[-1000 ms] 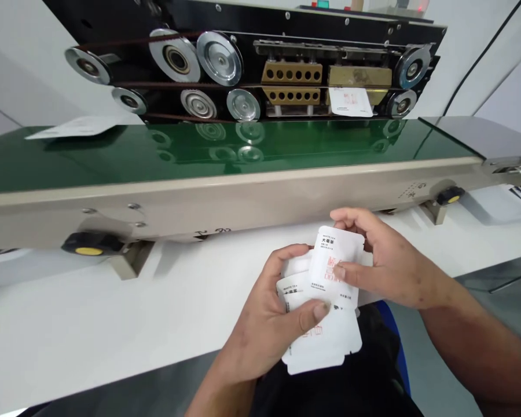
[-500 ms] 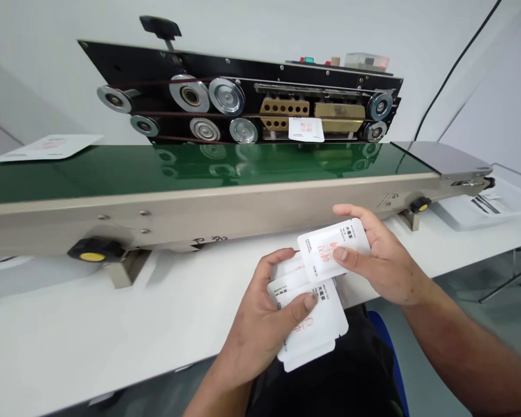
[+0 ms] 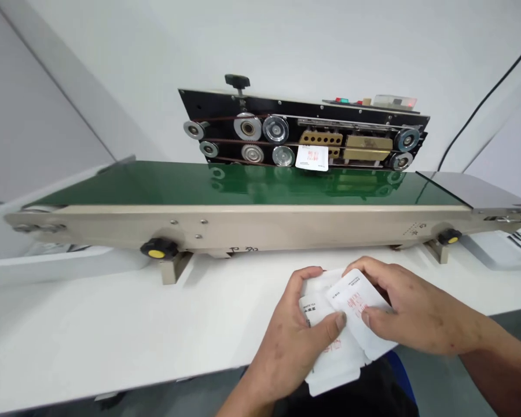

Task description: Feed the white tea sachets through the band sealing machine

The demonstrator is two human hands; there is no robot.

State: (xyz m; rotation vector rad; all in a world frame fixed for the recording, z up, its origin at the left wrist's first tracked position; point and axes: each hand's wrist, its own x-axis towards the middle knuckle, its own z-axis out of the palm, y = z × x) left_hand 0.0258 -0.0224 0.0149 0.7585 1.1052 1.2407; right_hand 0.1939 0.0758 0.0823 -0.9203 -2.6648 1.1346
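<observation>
A few white sachets (image 3: 336, 362) with red and black print lie fanned in my left hand (image 3: 290, 336), its thumb pressed over them. My right hand (image 3: 408, 304) pinches a single sachet (image 3: 356, 307) between thumb and fingers, and that one overlaps the others. Both hands are in front of the table's near edge, below the conveyor of a band sealing machine (image 3: 252, 226). Another white sachet (image 3: 311, 158) is caught by its upper edge in the machine, hanging beside the brass blocks above the green belt (image 3: 173, 182).
Metal rollers (image 3: 275, 128) and brass blocks (image 3: 368, 147) line the black sealing head. Knobs (image 3: 159, 248) stick out of the conveyor's front. A white bin (image 3: 69, 266) stands at left, a clear tray (image 3: 495, 249) with dark tools at right, both on the white table (image 3: 113, 324).
My view has swung left and up. The right hand's sachet has turned and come down over the left hand's stack. The hanging sachet has moved left along the machine; the one on the belt's left is gone.
</observation>
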